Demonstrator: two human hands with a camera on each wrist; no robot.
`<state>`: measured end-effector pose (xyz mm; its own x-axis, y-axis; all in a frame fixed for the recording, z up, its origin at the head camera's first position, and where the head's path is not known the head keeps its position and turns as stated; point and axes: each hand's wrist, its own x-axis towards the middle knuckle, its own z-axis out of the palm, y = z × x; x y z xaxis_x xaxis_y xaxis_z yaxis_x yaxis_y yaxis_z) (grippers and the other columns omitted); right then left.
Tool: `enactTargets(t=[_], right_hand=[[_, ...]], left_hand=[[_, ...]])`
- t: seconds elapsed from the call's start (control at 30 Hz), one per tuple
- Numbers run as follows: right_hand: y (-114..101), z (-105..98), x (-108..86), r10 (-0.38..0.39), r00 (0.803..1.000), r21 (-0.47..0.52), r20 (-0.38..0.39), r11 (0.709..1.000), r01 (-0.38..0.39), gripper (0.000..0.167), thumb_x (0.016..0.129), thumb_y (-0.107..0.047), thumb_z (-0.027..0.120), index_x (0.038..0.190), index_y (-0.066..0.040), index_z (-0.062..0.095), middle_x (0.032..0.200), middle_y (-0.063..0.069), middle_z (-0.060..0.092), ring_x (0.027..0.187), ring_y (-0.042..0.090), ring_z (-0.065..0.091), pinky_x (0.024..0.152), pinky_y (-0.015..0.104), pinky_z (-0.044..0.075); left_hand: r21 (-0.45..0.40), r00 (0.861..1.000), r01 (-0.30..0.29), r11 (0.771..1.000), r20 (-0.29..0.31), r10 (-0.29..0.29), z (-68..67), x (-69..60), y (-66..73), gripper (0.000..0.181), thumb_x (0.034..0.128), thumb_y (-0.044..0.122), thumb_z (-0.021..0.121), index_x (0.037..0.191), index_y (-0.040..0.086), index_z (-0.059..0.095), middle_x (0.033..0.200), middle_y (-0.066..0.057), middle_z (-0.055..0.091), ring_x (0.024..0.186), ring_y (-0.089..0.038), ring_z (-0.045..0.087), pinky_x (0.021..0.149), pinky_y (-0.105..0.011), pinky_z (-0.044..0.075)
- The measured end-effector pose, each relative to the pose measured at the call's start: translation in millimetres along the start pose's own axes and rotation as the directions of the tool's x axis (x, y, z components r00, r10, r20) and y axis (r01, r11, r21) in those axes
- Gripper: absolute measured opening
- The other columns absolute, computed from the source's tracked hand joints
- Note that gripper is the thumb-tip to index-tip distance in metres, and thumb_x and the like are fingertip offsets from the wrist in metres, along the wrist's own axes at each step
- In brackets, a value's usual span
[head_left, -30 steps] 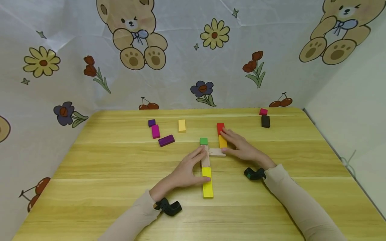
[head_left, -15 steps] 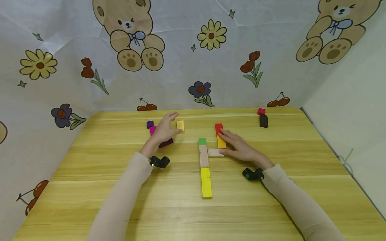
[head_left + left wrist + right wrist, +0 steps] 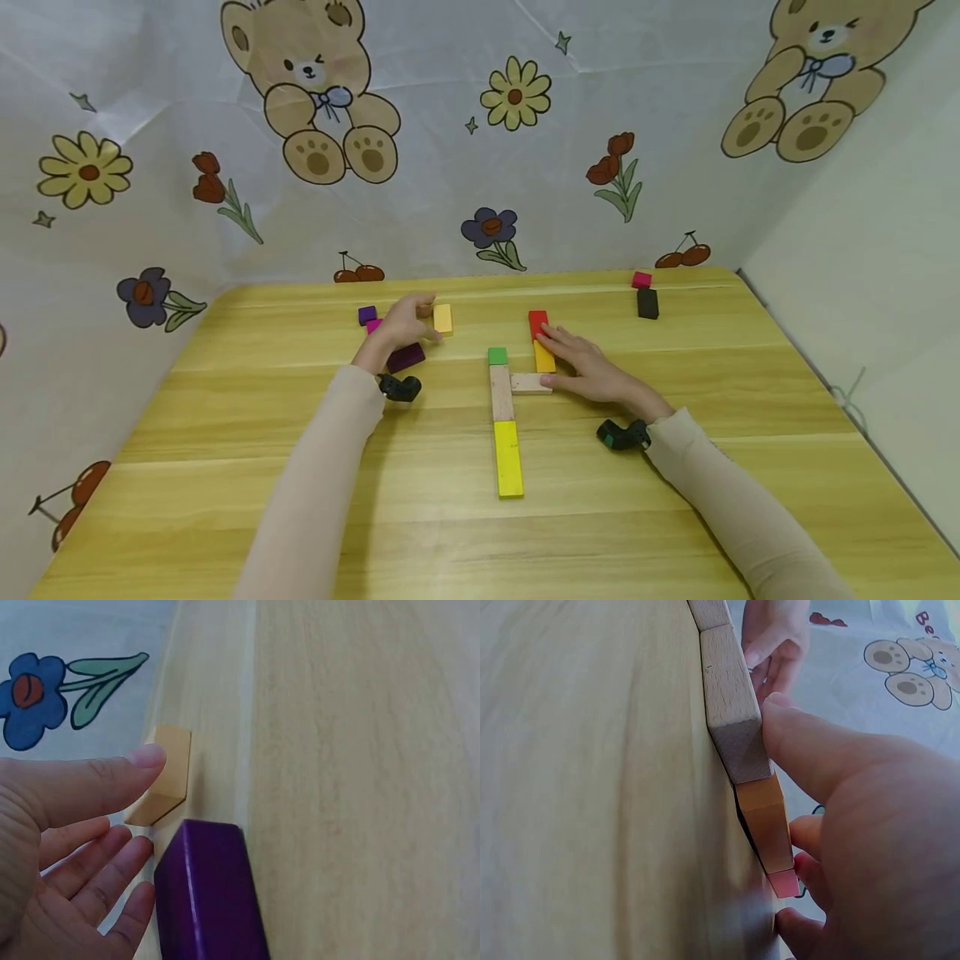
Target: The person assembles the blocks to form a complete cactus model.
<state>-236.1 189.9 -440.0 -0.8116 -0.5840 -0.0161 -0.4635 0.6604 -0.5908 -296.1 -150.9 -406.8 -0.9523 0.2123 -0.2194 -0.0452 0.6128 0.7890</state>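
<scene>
**Left hand [image 3: 405,325] beside the pale yellow block [image 3: 443,320]; right hand [image 3: 588,368] on three others**

With twelve o'clock at the far edge, a small violet block [image 3: 367,315] and a partly hidden magenta block [image 3: 374,326] lie around nine from the left hand, a dark purple block [image 3: 406,358] at six. That hand's thumb and fingers are parted and released; the pale yellow block sits at three, by the tips, contact unclear. Farther right, a green block [image 3: 497,356], plain block [image 3: 502,393] and yellow block [image 3: 508,460] line up from twelve to six. A crosswise block [image 3: 527,383] extends toward three, with an orange block [image 3: 544,358] and red block [image 3: 537,320] toward twelve. The right thumb touches the crosswise block; the fingers, ungrasping, lie against orange and red. Toward one o'clock lie a pink block [image 3: 641,280] and black block [image 3: 647,304].
</scene>
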Motion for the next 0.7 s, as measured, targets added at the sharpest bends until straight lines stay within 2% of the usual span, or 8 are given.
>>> enactTargets(t=[0.17,0.33,0.6,0.7], right_hand=[[-0.1,1.5,-0.6,0.009,1.000,-0.005,0.000,1.000,-0.009,0.076,0.095,-0.041,0.062,0.156,-0.012,0.026,0.164,0.013,0.015,0.151,0.039,0.010,0.119,0.060,0.007],[-1.5,0.8,-1.4,0.017,1.000,-0.006,0.008,1.000,-0.017,0.076,0.095,-0.040,0.062,0.156,-0.012,0.026,0.164,0.013,0.014,0.151,0.039,0.010,0.120,0.059,0.006],[-0.7,1.1,-0.6,0.012,1.000,0.000,0.011,1.000,-0.012,0.077,0.095,-0.041,0.062,0.156,-0.012,0.025,0.164,0.013,0.014,0.151,0.040,0.010,0.119,0.059,0.005],[-0.2,0.9,-0.7,0.013,1.000,-0.003,0.012,1.000,-0.013,0.077,0.095,-0.041,0.061,0.156,-0.012,0.025,0.165,0.012,0.014,0.151,0.039,0.009,0.119,0.060,0.005]], left_hand=[[-0.037,1.000,0.028,0.999,-0.004,-0.028,0.5,4.1,-2.8,0.075,0.0822,0.002,0.076,0.148,0.004,0.040,0.145,-0.017,0.048,0.135,-0.032,0.044,0.112,-0.041,0.039],[-0.023,1.000,0.010,1.000,-0.026,-0.010,-0.8,5.2,-5.0,0.069,0.0798,0.004,0.079,0.142,0.002,0.049,0.136,-0.018,0.055,0.126,-0.031,0.050,0.107,-0.038,0.044],[-0.054,0.999,0.024,0.998,-0.036,-0.026,-0.5,5.4,-4.0,0.065,0.0830,0.002,0.076,0.143,0.003,0.049,0.134,-0.020,0.056,0.127,-0.033,0.051,0.108,-0.042,0.043],[-0.070,0.998,0.009,0.998,-0.054,-0.013,1.2,5.3,-0.7,0.064,0.0836,0.003,0.075,0.142,0.005,0.050,0.132,-0.018,0.058,0.125,-0.031,0.052,0.105,-0.041,0.045]])
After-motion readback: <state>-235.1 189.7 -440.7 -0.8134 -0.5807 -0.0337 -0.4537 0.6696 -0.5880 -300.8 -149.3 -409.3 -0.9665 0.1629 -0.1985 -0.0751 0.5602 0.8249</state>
